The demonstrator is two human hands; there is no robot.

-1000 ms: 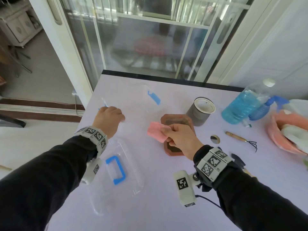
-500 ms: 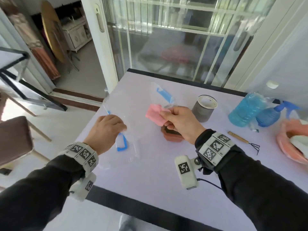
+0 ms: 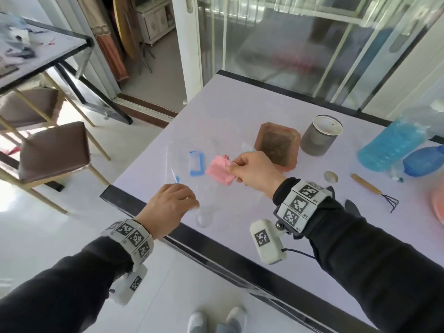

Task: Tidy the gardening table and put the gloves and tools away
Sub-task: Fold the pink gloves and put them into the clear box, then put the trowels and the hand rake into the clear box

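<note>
Head view, lower centre of frame: left hand hangs over the near left corner of the table, fingers curled together round the near rim of a clear plastic box. The box is hard to trace, being transparent; its blue clip shows at centre. Just right of that clip, right hand pinches a pink folded piece between thumb and bent fingers, held above the box's far part; cannot tell whether it touches the plastic. Centre right, behind the right hand: square terracotta pot with dark soil, and beside it a grey cylindrical pot, upright. Right side of frame: large blue bottle lying tilted, blue spray bottle just below it. Small hand rake with wooden handle lies flat on the table, well apart from both hands; small round disc to its left. Pink basin cut off at the right edge. Brown chair at far left.
</note>
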